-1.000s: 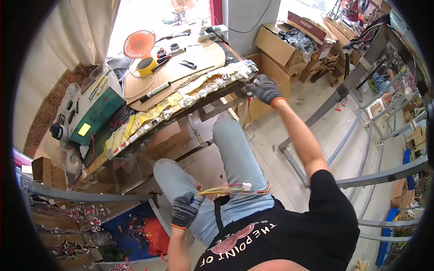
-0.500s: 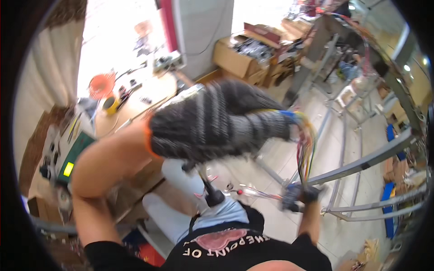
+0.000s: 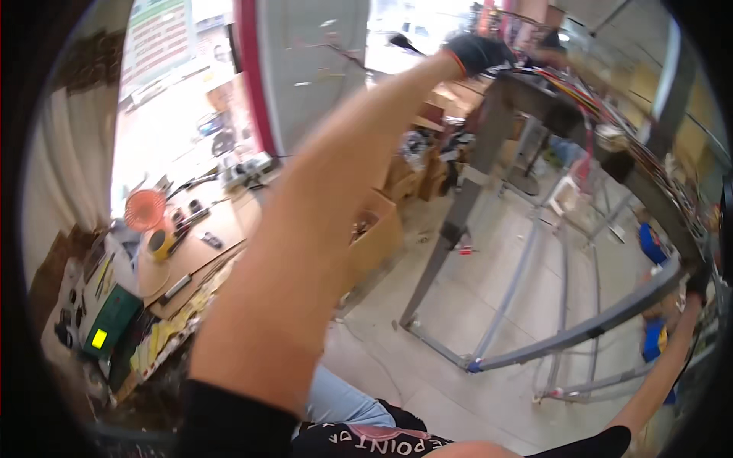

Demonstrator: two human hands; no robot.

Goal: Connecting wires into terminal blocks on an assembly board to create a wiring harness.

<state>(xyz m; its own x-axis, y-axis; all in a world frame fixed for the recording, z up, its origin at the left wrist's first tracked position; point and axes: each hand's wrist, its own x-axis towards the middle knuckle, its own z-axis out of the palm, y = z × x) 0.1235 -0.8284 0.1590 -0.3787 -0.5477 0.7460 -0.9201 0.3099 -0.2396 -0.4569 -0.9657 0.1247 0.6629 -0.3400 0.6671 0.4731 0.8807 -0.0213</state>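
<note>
My left hand (image 3: pixel 481 56), in a dark knitted glove with an orange cuff, reaches far out to the back end of a grey metal frame (image 3: pixel 500 114). Its fingers are closed on a bundle of coloured wires (image 3: pixel 569 85), which lies along the frame's curved top bar and trails down the right side. My right hand (image 3: pixel 696 281), also gloved, is stretched out at the right by the near end of that bar. Its fingers are dark and blurred, so their grip does not show.
Left of me stands a workbench (image 3: pixel 237 217) with an orange basket (image 3: pixel 145 209), a yellow tape roll (image 3: pixel 159 244) and a green device (image 3: pixel 114 324) with a lit screen. Cardboard boxes (image 3: pixel 378 240) sit behind my left arm. Lower frame bars (image 3: pixel 565 343) cross the tiled floor.
Both arms have stretched outward, left hand away to the back, right hand to the right. The wires, which hung between my hands before, now run along the frame top.
</note>
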